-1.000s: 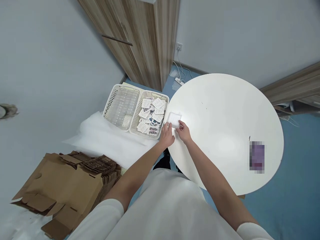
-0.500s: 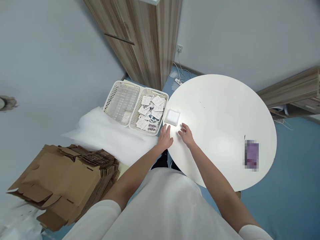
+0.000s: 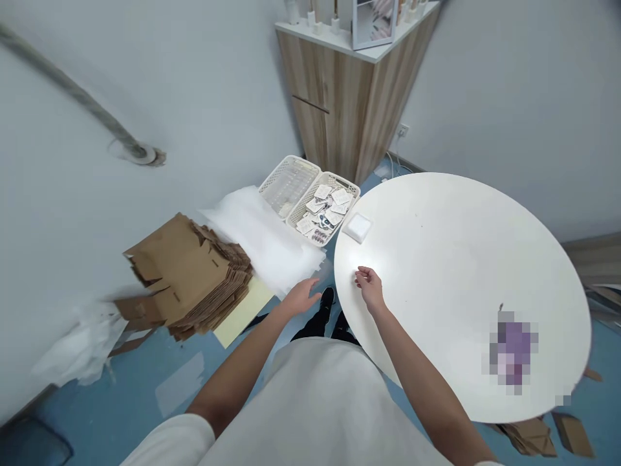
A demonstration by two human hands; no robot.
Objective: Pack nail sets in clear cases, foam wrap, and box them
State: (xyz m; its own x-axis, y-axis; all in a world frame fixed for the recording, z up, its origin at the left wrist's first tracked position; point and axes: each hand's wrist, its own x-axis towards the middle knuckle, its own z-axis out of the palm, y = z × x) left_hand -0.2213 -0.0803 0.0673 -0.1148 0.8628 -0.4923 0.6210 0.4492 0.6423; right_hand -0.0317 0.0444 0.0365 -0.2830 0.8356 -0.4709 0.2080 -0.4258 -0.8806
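My left hand (image 3: 301, 296) is open, its fingers stretched out and a little blurred. It is beside the near end of the white foam sheets (image 3: 272, 239), left of the table edge; I cannot tell whether it touches them. Over the near left part of the round white table (image 3: 451, 259), my right hand (image 3: 370, 288) has loosely bent fingers with small gaps, and nothing shows in them. Farther off, at the table's left edge, a small stack of white foam squares (image 3: 358, 228) lies flat, apart from both hands.
Left of the table stand two white baskets, one with clear plastic cases (image 3: 292, 184), the other with white cards and press-on nails (image 3: 326, 210). Flat brown cardboard boxes (image 3: 194, 278) are piled at left. A pixelated purple item (image 3: 515, 349) lies on the table's right side.
My left hand has moved away from the foam stack, leftward toward the foam sheets. My right hand has drawn back from the stack and its fingers are more bent. The view has turned left and up.
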